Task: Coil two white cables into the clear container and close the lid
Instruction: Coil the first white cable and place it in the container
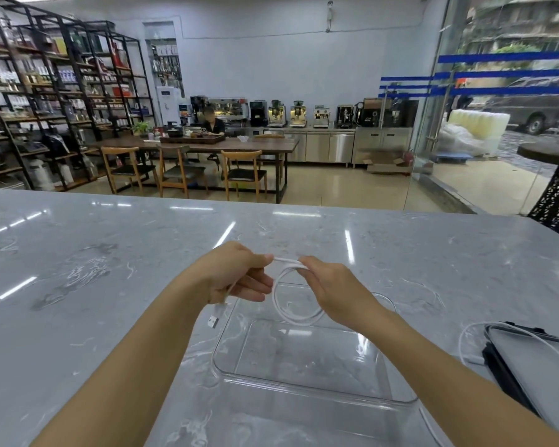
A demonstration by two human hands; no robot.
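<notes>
1. Holding a white cable (pixel 279 309) in a round loop, both hands hung over the far end of the container (pixel 216 356).
2. The left hand (pixel 236 272) was above the container's far left corner. It pinched a strand of the cable between thumb and forefinger, with the lower fingers loosely curled beneath.
3. The right hand (pixel 329 288) was above the container's far edge, fingers curled round the top of the loop where the turns met.
4. From that grip the loop drooped toward the container's far end; whether it touched the bottom could not be told.
5. A plug (pixel 213 321) dangled below the left hand, just outside the container's left wall.
6. The container stood open on the grey counter (pixel 110 253), nearest the person.
7. A second cable (pixel 460 341) lay to the container's right, curving on the counter and running across the lid (pixel 536 366).
8. The lid – grey, with black clips – rested flat to the container's right, apart from it.
</notes>
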